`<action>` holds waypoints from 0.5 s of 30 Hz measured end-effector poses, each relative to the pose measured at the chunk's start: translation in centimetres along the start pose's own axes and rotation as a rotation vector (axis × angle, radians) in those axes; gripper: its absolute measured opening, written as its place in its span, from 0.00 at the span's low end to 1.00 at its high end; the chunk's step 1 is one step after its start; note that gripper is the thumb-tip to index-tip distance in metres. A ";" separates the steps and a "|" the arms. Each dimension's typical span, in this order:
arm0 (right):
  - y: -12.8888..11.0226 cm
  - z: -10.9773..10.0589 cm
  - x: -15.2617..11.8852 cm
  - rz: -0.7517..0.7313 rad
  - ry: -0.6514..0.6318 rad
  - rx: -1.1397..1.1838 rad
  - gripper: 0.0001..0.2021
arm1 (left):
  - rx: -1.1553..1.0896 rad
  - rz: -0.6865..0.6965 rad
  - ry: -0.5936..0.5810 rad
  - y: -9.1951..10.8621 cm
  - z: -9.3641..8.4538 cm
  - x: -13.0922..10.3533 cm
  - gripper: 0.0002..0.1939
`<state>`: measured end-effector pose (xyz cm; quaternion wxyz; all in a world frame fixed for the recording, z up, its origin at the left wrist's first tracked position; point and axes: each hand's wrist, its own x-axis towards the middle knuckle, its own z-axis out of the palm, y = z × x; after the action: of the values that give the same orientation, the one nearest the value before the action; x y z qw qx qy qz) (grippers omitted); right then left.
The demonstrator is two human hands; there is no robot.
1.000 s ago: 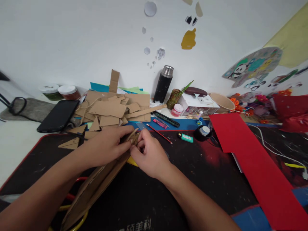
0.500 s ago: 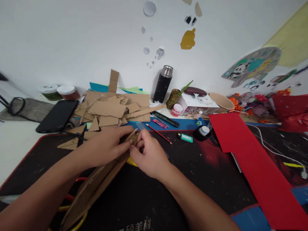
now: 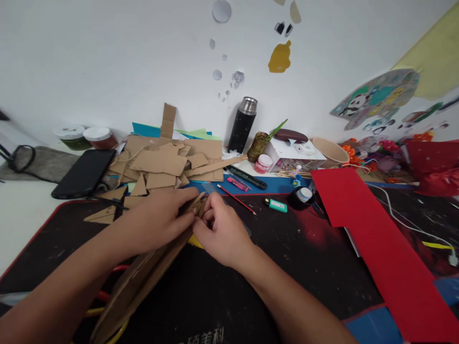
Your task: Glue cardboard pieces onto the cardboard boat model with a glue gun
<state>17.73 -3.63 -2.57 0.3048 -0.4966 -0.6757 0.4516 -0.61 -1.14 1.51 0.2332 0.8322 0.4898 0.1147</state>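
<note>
A long folded piece of cardboard [image 3: 143, 282] slants from the bottom left up to the middle of the mat. My left hand [image 3: 165, 217] is closed on its upper end, with thumb and fingers pinching the creased edge. Right beside it, my right hand [image 3: 218, 229] pinches the same narrow end, its fingers curled in. The two hands' fingertips nearly meet, and they partly hide the gripped end. Under my left forearm, red and yellow scissor-like handles [image 3: 122, 329] show partly behind the cardboard.
Cardboard scraps [image 3: 158, 162] are piled behind my left hand, near a black phone [image 3: 84, 173]. A black flask [image 3: 243, 125], red pencil [image 3: 236, 199], green lighter [image 3: 276, 205] and small black pot [image 3: 301, 198] stand or lie beyond. Red card [image 3: 380, 248] covers the right side.
</note>
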 end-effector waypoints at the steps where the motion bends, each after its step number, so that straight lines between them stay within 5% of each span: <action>1: 0.0 0.0 0.0 0.005 -0.002 0.000 0.13 | -0.011 0.002 -0.010 0.0 0.0 0.0 0.09; 15: -0.1 -0.1 -0.1 -0.009 0.014 0.007 0.12 | -0.077 -0.008 -0.026 0.1 -0.5 0.0 0.11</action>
<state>17.80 -3.67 -2.38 0.3134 -0.4955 -0.6741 0.4492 -0.74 -1.05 2.00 0.2720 0.8221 0.4852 0.1219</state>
